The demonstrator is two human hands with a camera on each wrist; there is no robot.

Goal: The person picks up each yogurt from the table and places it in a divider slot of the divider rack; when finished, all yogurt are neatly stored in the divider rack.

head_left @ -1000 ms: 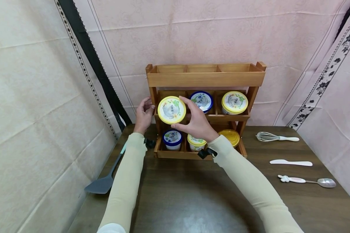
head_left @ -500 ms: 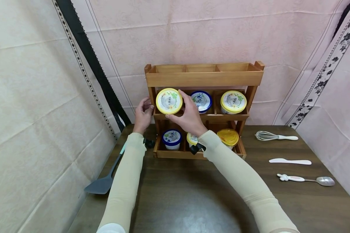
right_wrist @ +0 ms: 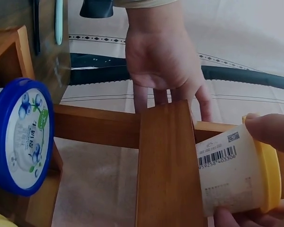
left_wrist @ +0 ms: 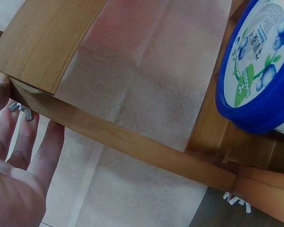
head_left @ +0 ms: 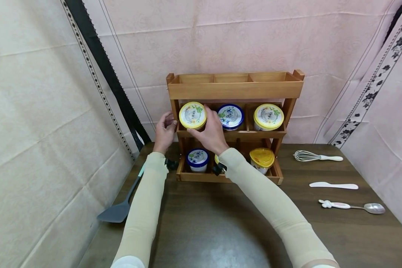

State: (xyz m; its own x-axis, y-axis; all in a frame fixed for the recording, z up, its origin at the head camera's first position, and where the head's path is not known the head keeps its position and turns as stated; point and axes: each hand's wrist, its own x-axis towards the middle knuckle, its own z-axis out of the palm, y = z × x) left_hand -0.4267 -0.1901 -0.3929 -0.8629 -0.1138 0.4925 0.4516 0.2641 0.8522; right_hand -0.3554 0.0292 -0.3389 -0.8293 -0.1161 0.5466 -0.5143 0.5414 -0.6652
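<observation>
A wooden three-tier rack (head_left: 234,91) stands at the back of the table. My right hand (head_left: 212,130) grips a yellow-lidded white tub (head_left: 192,115) at the middle tier's left compartment, thumb and fingers on opposite sides of its lid. The tub's base is hidden behind the front rail (right_wrist: 170,170). At the rack's left side, my left hand (head_left: 165,133) holds the upright (left_wrist: 123,139), thumb in front and fingertips behind it. Beside the held tub sits a blue-lidded tub (head_left: 230,117), then another yellow-lidded tub (head_left: 268,117) on the right.
On the lower tier are a blue-lidded tub (head_left: 197,158), a tub mostly hidden by my right wrist, and a plain yellow-lidded tub (head_left: 262,158). A whisk (head_left: 316,156), white knife (head_left: 334,185) and spoon (head_left: 373,208) lie right; a grey spatula (head_left: 115,213) lies left.
My right hand has moved the yellow-lidded tub up and back, from in front of the rack into the middle tier's left compartment. The left hand has stayed at the upright.
</observation>
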